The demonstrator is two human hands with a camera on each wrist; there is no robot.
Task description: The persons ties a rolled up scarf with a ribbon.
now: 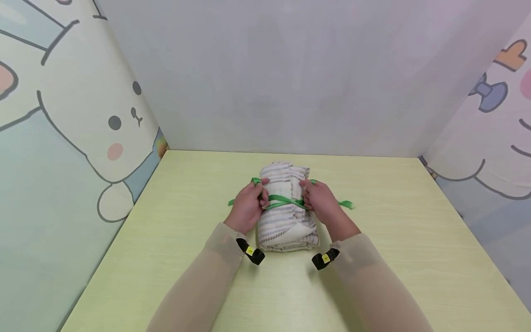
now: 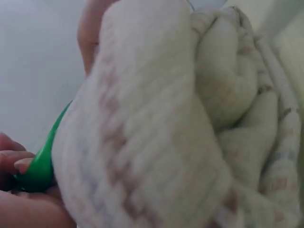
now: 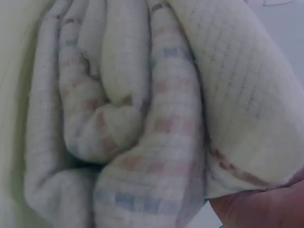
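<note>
A folded white towel (image 1: 284, 230) with grey and brownish stripes lies on the table, several layers thick. Around its middle runs a green ribbon (image 1: 283, 199), whose strands cross on top of the towel. My left hand (image 1: 247, 205) grips one side of the ribbon at the towel's left edge, fingers curled. At the right edge my right hand (image 1: 325, 203) holds the other side, and a ribbon tail sticks out beyond it. In the left wrist view, fingers pinch the ribbon (image 2: 42, 166) beside the towel (image 2: 147, 109). Folded towel layers (image 3: 166, 123) hide most of the right hand (image 3: 263, 206) in its wrist view.
The pale yellow table (image 1: 166, 258) extends around the towel. A plain grey-white wall (image 1: 290, 83) stands behind it, with cartoon-printed panels on the left (image 1: 83, 138) and right (image 1: 489, 138).
</note>
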